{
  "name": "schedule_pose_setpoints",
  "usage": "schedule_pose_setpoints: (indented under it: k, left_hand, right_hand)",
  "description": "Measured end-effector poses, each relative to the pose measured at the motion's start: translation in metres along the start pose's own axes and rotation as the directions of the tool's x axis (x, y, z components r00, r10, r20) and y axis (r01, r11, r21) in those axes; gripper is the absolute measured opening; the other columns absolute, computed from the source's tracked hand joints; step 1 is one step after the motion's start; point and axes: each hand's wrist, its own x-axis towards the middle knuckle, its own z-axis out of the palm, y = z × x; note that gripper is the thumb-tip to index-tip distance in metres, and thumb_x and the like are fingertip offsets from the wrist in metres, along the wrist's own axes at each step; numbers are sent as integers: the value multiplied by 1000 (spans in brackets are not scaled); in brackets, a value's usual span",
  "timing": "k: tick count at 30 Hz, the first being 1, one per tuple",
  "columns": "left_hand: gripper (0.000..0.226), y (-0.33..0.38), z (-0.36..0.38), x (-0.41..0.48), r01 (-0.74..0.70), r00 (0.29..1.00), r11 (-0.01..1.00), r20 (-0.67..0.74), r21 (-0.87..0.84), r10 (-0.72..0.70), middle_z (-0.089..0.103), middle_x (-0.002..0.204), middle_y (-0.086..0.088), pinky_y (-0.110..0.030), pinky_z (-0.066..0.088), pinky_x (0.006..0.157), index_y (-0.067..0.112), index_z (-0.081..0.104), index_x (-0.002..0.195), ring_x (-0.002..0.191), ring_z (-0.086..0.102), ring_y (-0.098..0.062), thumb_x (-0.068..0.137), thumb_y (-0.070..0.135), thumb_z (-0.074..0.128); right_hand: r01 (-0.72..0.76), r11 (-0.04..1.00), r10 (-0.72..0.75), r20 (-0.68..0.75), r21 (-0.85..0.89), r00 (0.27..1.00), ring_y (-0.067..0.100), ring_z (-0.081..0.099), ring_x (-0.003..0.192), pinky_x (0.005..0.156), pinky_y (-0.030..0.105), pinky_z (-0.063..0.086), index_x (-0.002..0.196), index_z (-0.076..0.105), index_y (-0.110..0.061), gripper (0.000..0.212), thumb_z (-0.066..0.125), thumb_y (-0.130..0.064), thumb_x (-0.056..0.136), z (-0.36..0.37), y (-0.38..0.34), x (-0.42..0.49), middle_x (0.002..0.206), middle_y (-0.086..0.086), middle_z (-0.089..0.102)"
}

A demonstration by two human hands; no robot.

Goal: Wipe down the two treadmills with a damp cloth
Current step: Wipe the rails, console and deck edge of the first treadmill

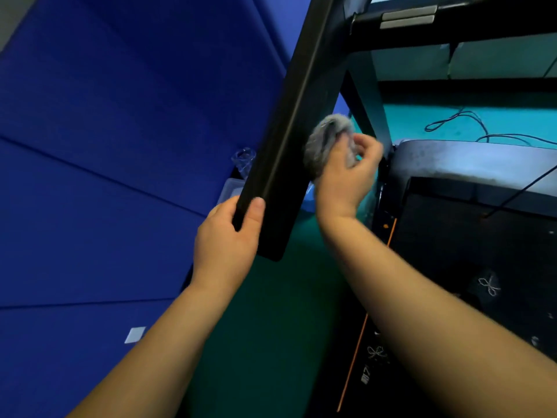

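A black treadmill handrail [297,116] slants from the top centre down to the middle of the view. My left hand [229,236] grips its lower end, thumb on top. My right hand [346,179] holds a bunched grey cloth [324,143] pressed against the rail's right side, a little above the left hand. The treadmill's dark motor cover [470,158] and black belt deck [482,251] lie to the right, below the crossbar and console [452,22] at the top.
A blue padded wall [105,146] fills the left. The floor [271,327] is green. A clear plastic bottle [244,159] and a pale container [232,190] stand by the wall behind the rail. Black cables [470,122] trail on the floor beyond the treadmill.
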Motion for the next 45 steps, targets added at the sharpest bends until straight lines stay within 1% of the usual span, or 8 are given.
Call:
schedule_pose_setpoints:
  k: [4,10,16,22,30,33,38,45]
  left_hand:
    - [37,-3,0,2,-14,1000,1000,8,-20,14,64,92,8,-30,50,69,31,64,92,84,60,-11,84,62,46]
    - [33,-3,1,-2,-17,1000,996,10,-87,18,61,95,13,-24,50,74,36,64,99,90,59,-3,88,61,47]
    - [19,2,2,1,-14,1000,993,17,-117,16,57,94,16,-20,47,71,47,55,91,89,56,-1,83,61,45]
    - [27,-2,5,1,-25,1000,990,9,-136,27,55,94,17,-16,43,67,44,56,94,88,55,-2,80,64,44]
    - [28,-3,8,2,-61,998,991,-38,-115,57,52,86,15,-13,34,61,28,61,93,79,50,-7,86,54,51]
    - [32,-3,4,3,-70,997,993,-27,-94,68,54,86,12,-20,37,63,24,65,98,82,51,-10,86,52,54]
    - [64,-9,4,2,40,999,989,18,-139,-38,65,97,3,-36,54,72,22,67,108,89,62,-17,76,74,50]
    - [61,-5,5,-2,133,991,980,19,-149,-132,64,107,9,-37,55,82,24,65,115,99,61,-12,76,70,56]
  right_hand:
    - [294,956,-285,265,5,921,9,46,102,98,13,35,101,60,-8,23,58,-23,84,8,1,-46,110,17,54]
    - [-296,954,295,-30,-42,955,26,54,99,76,12,33,110,59,-8,21,56,-19,93,38,2,69,119,15,47]
    - [65,998,-62,126,-17,990,18,51,108,97,13,34,106,62,-10,18,63,-10,88,46,-21,22,116,11,50]
    - [-149,985,152,24,-92,988,21,52,89,70,11,31,113,62,-6,22,52,-11,94,75,-33,105,121,19,53]
    - [-31,954,107,240,-297,965,25,58,103,96,35,44,108,62,-11,19,57,-17,91,4,-2,-8,110,11,63]
    - [41,938,95,368,-343,925,18,56,107,98,23,39,109,63,-10,20,60,-12,90,-29,-8,-46,114,9,60]
    - [406,880,-251,484,-247,838,13,52,102,92,4,32,104,66,-7,21,64,-4,83,14,-64,25,109,11,59]
    - [511,813,-254,619,-279,743,-13,47,94,89,0,32,105,68,-22,25,69,-16,81,28,-102,65,115,6,56]
